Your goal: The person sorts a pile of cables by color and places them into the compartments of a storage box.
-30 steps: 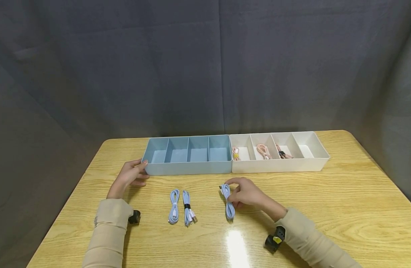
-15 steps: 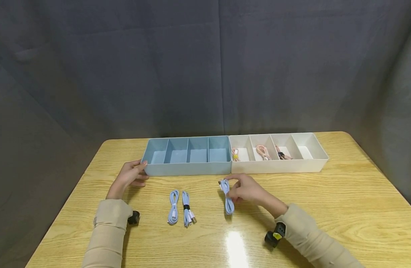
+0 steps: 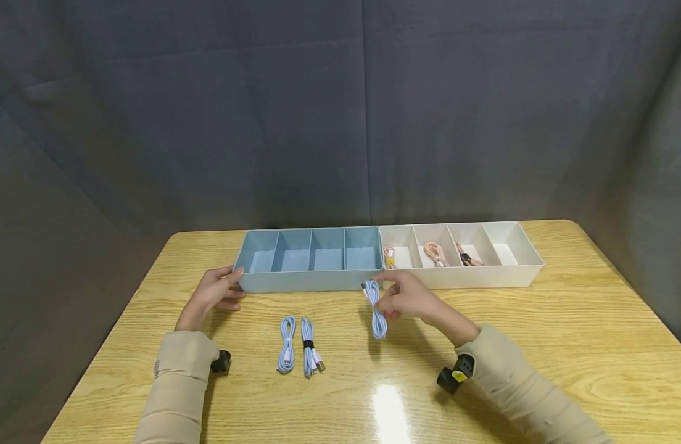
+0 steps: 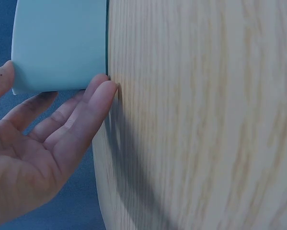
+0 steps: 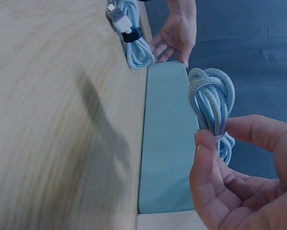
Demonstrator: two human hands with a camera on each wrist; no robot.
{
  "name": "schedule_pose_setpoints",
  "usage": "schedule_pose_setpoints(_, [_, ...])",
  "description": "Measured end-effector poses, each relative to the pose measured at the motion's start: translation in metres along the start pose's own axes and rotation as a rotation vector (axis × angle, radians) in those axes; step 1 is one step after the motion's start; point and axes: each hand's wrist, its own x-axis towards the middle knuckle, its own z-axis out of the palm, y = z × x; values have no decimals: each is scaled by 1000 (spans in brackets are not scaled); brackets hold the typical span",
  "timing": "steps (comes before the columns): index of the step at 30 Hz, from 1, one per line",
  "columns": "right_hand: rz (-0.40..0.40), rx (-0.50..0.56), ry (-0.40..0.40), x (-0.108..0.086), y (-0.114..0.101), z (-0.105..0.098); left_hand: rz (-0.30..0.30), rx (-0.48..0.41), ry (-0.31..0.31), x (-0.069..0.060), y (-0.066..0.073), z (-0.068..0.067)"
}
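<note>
My right hand (image 3: pixel 409 297) pinches a coiled light blue cable (image 3: pixel 378 320) by its middle and holds it above the table, just before the blue box's right end. In the right wrist view the same cable (image 5: pixel 212 98) hangs between the thumb and fingers of the right hand (image 5: pixel 244 177). My left hand (image 3: pixel 211 293) touches the left end of the blue divided box (image 3: pixel 309 282), fingers fairly straight; the left wrist view shows the left hand (image 4: pixel 42 139) at the box's end (image 4: pixel 62 45). Two more coiled blue cables, one white-tied (image 3: pixel 286 345), one black-banded (image 3: pixel 308 345), lie on the table.
A white divided box (image 3: pixel 468 277) adjoins the blue one on the right. Three of its compartments hold pink cables, one with a yellow tie (image 3: pixel 390 258), one plain (image 3: pixel 433 251), one with a black band (image 3: pixel 467 259). A dark curtain (image 3: pixel 263 123) hangs behind the wooden table (image 3: pixel 251 407).
My right hand has lifted the blue cable and carried it toward the boxes. The left hand stays at the blue box's end.
</note>
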Motion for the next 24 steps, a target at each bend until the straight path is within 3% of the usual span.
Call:
schedule_pose_setpoints(12, [36,10,21,4,-19,-23,4,-7,1,0,-3,-1])
schedule_pose_setpoints(24, [64,42,40,21,-21,-36,-1,7,10,2,-2,0])
